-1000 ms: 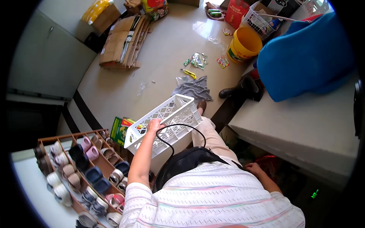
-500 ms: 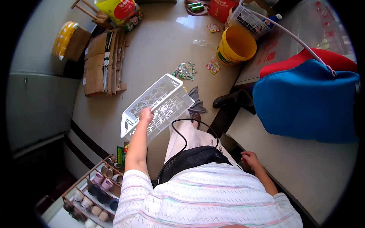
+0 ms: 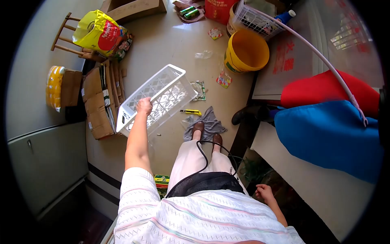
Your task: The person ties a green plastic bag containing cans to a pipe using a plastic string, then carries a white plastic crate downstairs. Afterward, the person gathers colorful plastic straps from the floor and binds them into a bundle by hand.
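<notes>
A white plastic crate (image 3: 170,99) with lattice walls hangs tilted above the floor, left of my legs. My left hand (image 3: 144,106) is closed round its near rim. By my right hip, my right hand (image 3: 264,191) hangs free with its fingers loosely curled and partly apart, touching nothing that shows. Beyond my shoes lies a grey cloth (image 3: 209,125), with a yellow cutter (image 3: 191,112) just past it. A shiny green-and-silver packet (image 3: 199,90) shows partly behind the crate.
Flattened cardboard (image 3: 97,103) leans at the left, below a yellow bag (image 3: 99,32) and a wooden stool (image 3: 65,34). A yellow bucket (image 3: 248,51) stands at upper right, near a white basket (image 3: 256,20). Blue cloth (image 3: 329,136) covers part of the right-hand ledge; black boots (image 3: 248,115) lie beside it.
The crate, still in my left hand, has moved left and away from my body. The view has turned: the shoe rack has left it, and both my shoes now show.
</notes>
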Motion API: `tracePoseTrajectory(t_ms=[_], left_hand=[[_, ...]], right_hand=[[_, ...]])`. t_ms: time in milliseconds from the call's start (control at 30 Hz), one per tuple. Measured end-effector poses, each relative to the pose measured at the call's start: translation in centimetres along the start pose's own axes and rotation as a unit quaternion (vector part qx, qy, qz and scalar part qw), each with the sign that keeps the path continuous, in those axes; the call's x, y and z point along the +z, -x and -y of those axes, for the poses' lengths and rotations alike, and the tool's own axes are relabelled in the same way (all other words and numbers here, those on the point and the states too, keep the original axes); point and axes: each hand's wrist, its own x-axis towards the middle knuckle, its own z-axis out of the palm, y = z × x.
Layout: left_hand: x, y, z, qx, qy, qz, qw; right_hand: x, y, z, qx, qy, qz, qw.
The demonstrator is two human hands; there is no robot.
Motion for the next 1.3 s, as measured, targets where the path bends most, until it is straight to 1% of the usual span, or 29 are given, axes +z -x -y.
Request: tracePoseTrajectory(t_ms=[33,100,167,200,233,300,367,433,467,500,567,633,733,933,1033,1100,1133,1233,1300], left_hand=[[-0.6,-0.9,-0.1,-0.005,-0.008,-0.016,1.000],[-2.0,-2.8,0.0,-0.045,-0.022,-0.002,0.999],[-2.9,-3.9,0.2,-0.070,-0.069,0.035,0.994],[-2.6,-4.3,0.7,-0.074,-0.059,0.054,0.994],[-2.2,-4.6,0.9,-0.099,-0.046,0.097,0.989],[-0.9,-3.2,1.0,-0.041,-0.008,0.135,0.990],[1.0,0.4,0.7,-0.033,0.032,0.168,0.985],[4.6,3.5,1.0,0.041,0.032,0.199,0.979],[5.2,5.7,0.3,0.033,0.032,0.242,0.969],[6.1,7.7,0.1,0.072,0.011,0.280,0.957],[6.6,11.2,-0.1,0.091,0.016,0.372,0.924],[6.6,14.0,0.3,0.119,0.027,0.394,0.911],[5.2,15.7,0.5,0.167,0.023,0.392,0.904],[2.2,15.8,0.8,0.135,0.099,0.342,0.925],[2.1,16.1,1.6,0.147,0.101,0.317,0.932],[1.2,16.9,1.9,0.126,0.106,0.319,0.933],[0.7,17.2,2.0,0.115,0.107,0.319,0.935],[1.0,18.4,2.9,0.086,0.104,0.312,0.940],[1.2,19.3,3.0,0.082,0.096,0.299,0.946]], right_hand=[[0.4,0.2,0.3,0.001,0.001,0.004,1.000],[1.0,0.2,1.3,0.007,-0.003,-0.003,1.000],[1.3,0.4,2.0,0.003,-0.005,-0.002,1.000],[1.5,0.4,2.2,0.004,-0.002,-0.004,1.000],[1.7,0.4,2.6,0.004,0.000,-0.006,1.000],[2.2,0.4,3.4,0.000,0.000,-0.006,1.000],[2.8,0.7,3.5,-0.006,-0.004,-0.002,1.000],[3.0,0.4,3.9,-0.016,-0.008,-0.001,1.000],[3.0,0.4,4.1,-0.022,-0.009,-0.001,1.000],[3.0,0.5,4.4,-0.024,-0.010,-0.001,1.000],[3.2,0.9,5.1,-0.029,-0.014,-0.002,0.999],[3.6,1.2,5.6,-0.033,-0.006,-0.003,0.999],[4.1,0.8,6.6,-0.049,0.001,0.001,0.999],[5.4,0.8,8.6,-0.100,-0.008,0.017,0.995],[6.2,0.9,9.1,-0.118,-0.008,0.025,0.993],[6.4,0.4,8.9,-0.124,-0.003,0.029,0.992],[6.5,0.1,8.7,-0.137,0.010,0.024,0.990],[6.0,-0.5,8.4,-0.125,0.054,0.023,0.990],[5.2,-1.6,7.8,-0.141,0.089,0.025,0.986]])
